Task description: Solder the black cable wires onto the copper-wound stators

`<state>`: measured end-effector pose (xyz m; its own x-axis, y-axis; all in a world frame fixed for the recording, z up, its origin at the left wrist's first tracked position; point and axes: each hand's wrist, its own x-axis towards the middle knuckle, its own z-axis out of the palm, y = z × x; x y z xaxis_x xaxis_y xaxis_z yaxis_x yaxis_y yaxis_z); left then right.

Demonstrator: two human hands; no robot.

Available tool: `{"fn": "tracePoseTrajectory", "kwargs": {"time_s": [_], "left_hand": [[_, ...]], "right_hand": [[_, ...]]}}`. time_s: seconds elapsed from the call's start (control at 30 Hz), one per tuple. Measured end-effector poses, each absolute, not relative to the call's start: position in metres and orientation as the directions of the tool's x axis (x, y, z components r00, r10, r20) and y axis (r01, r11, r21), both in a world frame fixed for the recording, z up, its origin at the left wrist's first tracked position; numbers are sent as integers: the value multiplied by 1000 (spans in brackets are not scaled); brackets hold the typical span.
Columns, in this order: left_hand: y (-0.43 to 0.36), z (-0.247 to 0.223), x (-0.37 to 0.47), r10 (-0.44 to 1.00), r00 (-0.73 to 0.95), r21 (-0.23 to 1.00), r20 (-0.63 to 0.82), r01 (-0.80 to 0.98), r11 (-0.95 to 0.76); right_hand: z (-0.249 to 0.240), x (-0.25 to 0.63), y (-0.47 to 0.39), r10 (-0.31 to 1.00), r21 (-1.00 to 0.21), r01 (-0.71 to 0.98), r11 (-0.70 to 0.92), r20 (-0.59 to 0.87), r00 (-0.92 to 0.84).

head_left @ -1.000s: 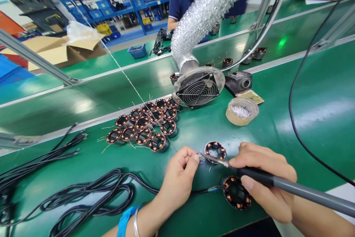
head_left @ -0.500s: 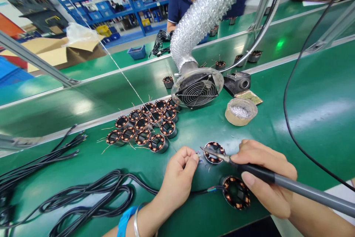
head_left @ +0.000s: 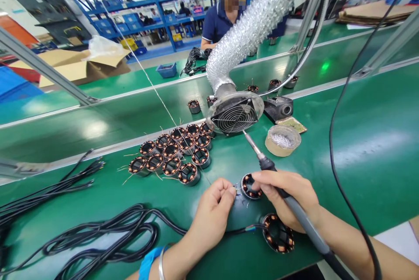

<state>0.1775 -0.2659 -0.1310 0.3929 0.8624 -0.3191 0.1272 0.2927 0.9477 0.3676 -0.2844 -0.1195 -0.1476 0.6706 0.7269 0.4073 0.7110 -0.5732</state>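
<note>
My right hand [head_left: 290,199] is closed round a soldering iron [head_left: 271,166], whose tip points up and away, close below the round fan grille. Between the pinched thumb and finger of my left hand [head_left: 214,210] are thin wires [head_left: 238,190] beside a motor stator [head_left: 248,186] with copper windings. My right fingers partly cover that stator. Nearer to me, a second stator [head_left: 279,233] lies joined to a black cable [head_left: 240,230] by coloured leads. The cable passes under my left wrist.
Several stators [head_left: 171,166] stand grouped at left centre. A fume fan [head_left: 236,116] hangs on a silver duct; a round tub [head_left: 282,142] and an iron stand [head_left: 279,107] are to its right. Coiled black cables [head_left: 108,232] lie at left. A person [head_left: 216,24] is across the line.
The soldering iron has swung from the stator and wires, its tip now up toward the fan. My right hand has turned and shifted left. My left hand keeps its pinch, almost still.
</note>
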Motion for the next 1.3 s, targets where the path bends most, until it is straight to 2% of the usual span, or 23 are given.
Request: {"fn": "tracePoseTrajectory", "kwargs": {"time_s": [0.13,0.23,0.37,0.5,0.57,0.67,0.77,0.87,1.0,1.13,1.3], "left_hand": [[-267,-134,174,823,480,952,-305,125,281],[-267,-137,169,801,537,964,-264,134,228],[-266,-125,166,766,591,959,-254,256,121],[-265,-107,165,793,577,880,-197,461,-117],[-264,-105,165,809,556,849,-188,506,-151],[-262,-110,163,806,554,870,-207,481,-107],[-262,-118,163,793,564,927,-232,376,3],[-261,-123,167,746,578,944,-331,215,252],[-262,-122,174,665,585,844,-464,64,533],[-263,-122,179,691,518,805,-505,-6,593],[-266,-123,181,741,459,836,-490,7,549]], "right_hand": [[-120,363,-280,684,-542,446,713,677,-271],[-126,358,-275,638,-486,425,763,673,-375],[-130,355,-274,591,-442,413,796,714,-375],[-128,359,-279,641,-504,423,753,708,-298],[-127,360,-282,682,-554,413,723,670,-295],[-127,358,-286,692,-570,400,718,644,-325],[-127,354,-287,691,-571,397,719,651,-316],[-128,349,-286,683,-566,394,724,667,-298],[-132,349,-286,670,-558,393,731,696,-257],[-130,359,-288,741,-628,409,662,633,-226],[-124,368,-287,815,-735,356,577,492,-305]]}}
